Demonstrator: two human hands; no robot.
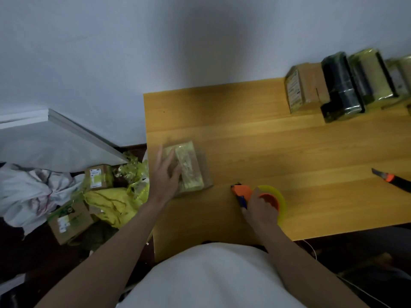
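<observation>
A small cardboard box (192,172), partly wrapped in yellowish-green tape, is found lying flat on the wooden table (289,147), near its left edge and towards the near side. The left hand (165,174) is laid over the box's left portion; its fingers are spread and nearly straight, resting on the top surface without being closed round it. Just to the right of the box, and apart from it, an orange tape dispenser (242,191) is held against the table top by the right hand (260,207), whose fingers are curled round the handle. A yellow tape roll (282,202) is seen mounted on the dispenser, beside the knuckles. An orange and black utility knife (391,179) is noted well apart to the right, lying on the table with its blade extended. A row of wrapped packages (342,85) is stood against the wall at the far right corner. On the floor to the left of the table, two labelled cartons (97,176) (69,218), crumpled yellow plastic (111,203) and a white cloth (26,192) are observed. Finer detail is blurred.
</observation>
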